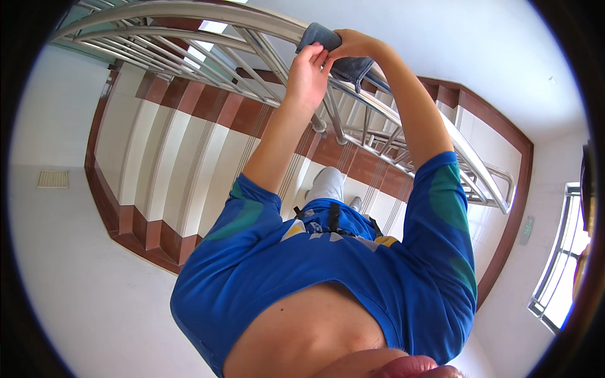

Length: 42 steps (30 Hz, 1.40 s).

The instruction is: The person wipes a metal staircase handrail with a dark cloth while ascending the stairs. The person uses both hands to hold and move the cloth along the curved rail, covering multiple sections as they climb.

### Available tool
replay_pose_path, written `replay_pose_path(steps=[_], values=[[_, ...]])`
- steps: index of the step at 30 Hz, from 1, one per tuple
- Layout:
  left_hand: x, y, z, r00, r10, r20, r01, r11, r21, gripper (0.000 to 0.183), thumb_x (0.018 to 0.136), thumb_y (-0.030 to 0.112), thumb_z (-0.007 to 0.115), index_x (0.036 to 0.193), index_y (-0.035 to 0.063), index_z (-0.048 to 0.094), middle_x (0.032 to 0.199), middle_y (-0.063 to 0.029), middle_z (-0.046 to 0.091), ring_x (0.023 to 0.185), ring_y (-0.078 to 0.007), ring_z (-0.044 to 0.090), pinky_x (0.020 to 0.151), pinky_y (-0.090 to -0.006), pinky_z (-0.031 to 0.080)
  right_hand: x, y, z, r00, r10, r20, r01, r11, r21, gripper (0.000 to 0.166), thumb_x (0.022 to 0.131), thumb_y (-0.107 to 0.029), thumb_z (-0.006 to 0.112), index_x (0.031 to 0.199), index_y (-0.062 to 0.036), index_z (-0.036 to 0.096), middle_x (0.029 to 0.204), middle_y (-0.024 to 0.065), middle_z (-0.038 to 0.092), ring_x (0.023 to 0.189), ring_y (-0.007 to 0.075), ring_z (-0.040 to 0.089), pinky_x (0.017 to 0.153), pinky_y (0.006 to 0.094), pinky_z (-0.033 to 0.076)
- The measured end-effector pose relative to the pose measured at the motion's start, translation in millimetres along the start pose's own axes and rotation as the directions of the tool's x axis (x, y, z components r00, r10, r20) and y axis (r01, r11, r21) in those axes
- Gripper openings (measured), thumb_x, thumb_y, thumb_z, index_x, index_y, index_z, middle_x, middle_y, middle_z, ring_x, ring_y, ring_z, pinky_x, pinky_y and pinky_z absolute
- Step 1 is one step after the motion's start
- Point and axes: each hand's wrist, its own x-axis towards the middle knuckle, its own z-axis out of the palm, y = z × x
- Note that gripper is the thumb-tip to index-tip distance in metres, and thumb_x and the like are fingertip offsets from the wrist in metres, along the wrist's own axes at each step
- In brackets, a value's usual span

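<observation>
A grey-blue cloth (pixel 352 67) is draped over the stainless-steel handrail (pixel 264 20) at the top of the view, with a small loop hanging from its lower corner. My right hand (pixel 355 45) grips it from above, the fingers bent around the cloth and rail. From the other side, my left hand (pixel 309 71) has its bent fingers at the cloth's edge, close against the right fingertips. Its thumb is mostly hidden. Both arms are stretched out in front of my blue shirt (pixel 321 264).
Below me, tiled stairs (pixel 189 156) with brown borders descend beside the metal balusters (pixel 257 52). My grey shoe (pixel 355 203) rests on a step. A barred window (pixel 560 264) is in the right wall, and a vent grille (pixel 53 179) in the left.
</observation>
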Motion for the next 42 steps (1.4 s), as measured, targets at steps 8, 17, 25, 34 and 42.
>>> replay_pose_path(steps=[8,17,25,34,42], values=[[-3,-9,-5,0.995,-0.012,-0.100,0.010,1.000,-0.026,0.025,0.085,0.016,0.063,0.105,0.0030,0.054,0.108,-0.0056,0.051,0.106,-0.0174,0.048,0.101,-0.0344,0.036,-27,-10,17,0.952,-0.001,-0.307,-0.068,0.975,-0.213,0.068,0.063,-0.051,0.075,0.111,-0.0053,0.060,0.101,0.0210,0.070,0.094,0.0397,0.067,0.080,0.0448,0.054],[15,-25,14,1.000,0.001,0.021,-0.004,0.992,0.127,0.025,0.087,0.017,0.066,0.108,0.0027,0.062,0.106,-0.0038,0.061,0.101,-0.0155,0.051,0.090,-0.0313,0.038,-43,-13,50,0.802,-0.208,-0.560,-0.144,0.843,-0.519,0.075,0.065,-0.025,0.083,0.128,-0.0074,0.045,0.100,0.0113,0.062,0.089,0.0313,0.065,0.075,0.0400,0.053],[19,-22,15,0.998,-0.019,0.058,0.022,0.998,-0.057,0.026,0.087,0.014,0.068,0.107,-0.0017,0.063,0.112,-0.0064,0.062,0.110,-0.0142,0.053,0.100,-0.0313,0.036,-27,-3,1,0.993,-0.044,-0.112,0.029,0.990,-0.135,0.082,0.060,-0.031,0.083,0.127,-0.0032,0.046,0.105,0.0182,0.067,0.097,0.0398,0.066,0.074,0.0467,0.054],[10,-30,-2,0.996,-0.044,0.075,0.040,0.998,0.053,0.024,0.092,0.023,0.062,0.113,0.0119,0.057,0.126,0.0003,0.052,0.124,-0.0121,0.042,0.110,-0.0339,0.026,9,20,-32,0.944,-0.104,0.314,-0.034,0.913,0.407,0.069,0.068,-0.042,0.080,0.120,0.0005,0.063,0.109,0.0140,0.068,0.101,0.0235,0.064,0.092,0.0338,0.047],[21,-7,-24,0.964,-0.264,0.016,0.263,0.964,0.024,0.038,0.092,0.028,0.065,0.124,0.0103,0.052,0.127,-0.0003,0.052,0.125,-0.0132,0.042,0.111,-0.0396,0.026,-5,5,-24,0.980,-0.063,0.187,-0.020,0.912,0.411,0.076,0.063,-0.043,0.080,0.121,0.0026,0.062,0.102,0.0186,0.070,0.098,0.0275,0.066,0.089,0.0356,0.049]])
